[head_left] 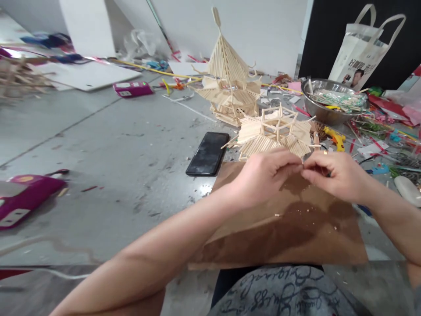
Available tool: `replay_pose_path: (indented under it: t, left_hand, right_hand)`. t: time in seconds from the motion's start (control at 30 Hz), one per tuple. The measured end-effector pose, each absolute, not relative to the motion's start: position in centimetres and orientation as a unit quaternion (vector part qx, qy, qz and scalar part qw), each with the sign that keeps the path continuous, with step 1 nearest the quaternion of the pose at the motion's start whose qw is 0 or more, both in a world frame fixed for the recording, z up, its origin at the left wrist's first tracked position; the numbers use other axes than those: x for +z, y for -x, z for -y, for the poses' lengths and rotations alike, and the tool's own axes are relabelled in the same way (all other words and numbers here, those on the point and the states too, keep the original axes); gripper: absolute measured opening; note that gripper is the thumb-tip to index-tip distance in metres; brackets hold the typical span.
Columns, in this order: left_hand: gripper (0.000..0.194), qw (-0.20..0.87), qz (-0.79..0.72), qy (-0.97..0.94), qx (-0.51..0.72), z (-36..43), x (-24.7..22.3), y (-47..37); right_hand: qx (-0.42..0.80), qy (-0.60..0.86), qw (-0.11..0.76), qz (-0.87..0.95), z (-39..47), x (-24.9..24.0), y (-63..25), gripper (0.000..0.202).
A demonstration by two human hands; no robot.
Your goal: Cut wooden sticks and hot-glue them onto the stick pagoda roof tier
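Observation:
Above the brown paper sheet point(283, 237), my left hand point(268, 175) and my right hand point(335, 173) meet with their fingertips pinched together. Whatever lies between the fingertips is too small to make out. Just behind my hands stands a low stick structure point(272, 131) with slanted roof panels and an open frame on top. Farther back rises a pagoda-like stick tower point(228, 83) with a pointed roof. A black phone point(208, 153) lies to the left of the paper. Small pale crumbs and a short stick piece are scattered on the paper below my hands.
A metal bowl point(332, 105) of wrapped sticks stands at the back right, by a white bag point(358, 57). A yellow glue gun point(335, 137) lies nearer. Purple power strips point(133, 89) lie on the left and back left of the grey table point(131, 140). Clutter covers the right side.

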State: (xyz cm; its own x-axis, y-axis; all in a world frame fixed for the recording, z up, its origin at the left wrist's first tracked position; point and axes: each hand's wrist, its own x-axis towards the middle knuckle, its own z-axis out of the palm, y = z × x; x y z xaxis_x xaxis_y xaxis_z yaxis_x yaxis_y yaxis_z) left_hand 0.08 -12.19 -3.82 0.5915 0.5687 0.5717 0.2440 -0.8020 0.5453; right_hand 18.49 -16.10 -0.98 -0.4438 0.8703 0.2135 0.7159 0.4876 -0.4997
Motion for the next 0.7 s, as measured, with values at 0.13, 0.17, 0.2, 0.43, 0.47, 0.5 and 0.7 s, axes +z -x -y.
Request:
replay_pose_path:
  t: [0.13, 0.17, 0.2, 0.43, 0.47, 0.5, 0.7]
  left_hand:
    - [0.014, 0.179, -0.265, -0.846, 0.427, 8.8, -0.8, 0.3]
    - [0.012, 0.183, -0.274, -0.838, 0.435, 8.1, -0.3, 0.4]
    - [0.011, 0.186, -0.290, -0.828, 0.443, 7.3, 0.1, 0.6]
    - [0.013, 0.262, -0.422, -0.674, 0.547, 3.1, -0.5, 1.5]
    - [0.014, 0.275, -0.428, -0.663, 0.549, 2.6, -1.0, 1.5]
    - [0.015, 0.287, -0.434, -0.655, 0.548, 2.2, -1.4, 1.5]
    - [0.036, 0.302, -0.450, -0.663, 0.517, 1.1, -2.9, 1.5]
  right_hand:
    - [0.147, 0.498, 0.241, 0.820, 12.3, 2.8, -17.0, 0.019]
    - [0.150, 0.506, 0.237, 0.815, 11.3, 3.5, -16.8, 0.020]
    - [0.159, 0.518, 0.231, 0.808, 10.2, 4.1, -16.6, 0.020]
    - [0.191, 0.556, 0.199, 0.784, 3.8, 4.7, -15.5, 0.011]
    - [0.189, 0.561, 0.191, 0.783, 3.1, 4.5, -15.4, 0.010]
    - [0.186, 0.564, 0.184, 0.783, 2.5, 4.3, -15.3, 0.009]
    - [0.149, 0.582, 0.162, 0.783, 0.2, 3.4, -14.8, 0.007]
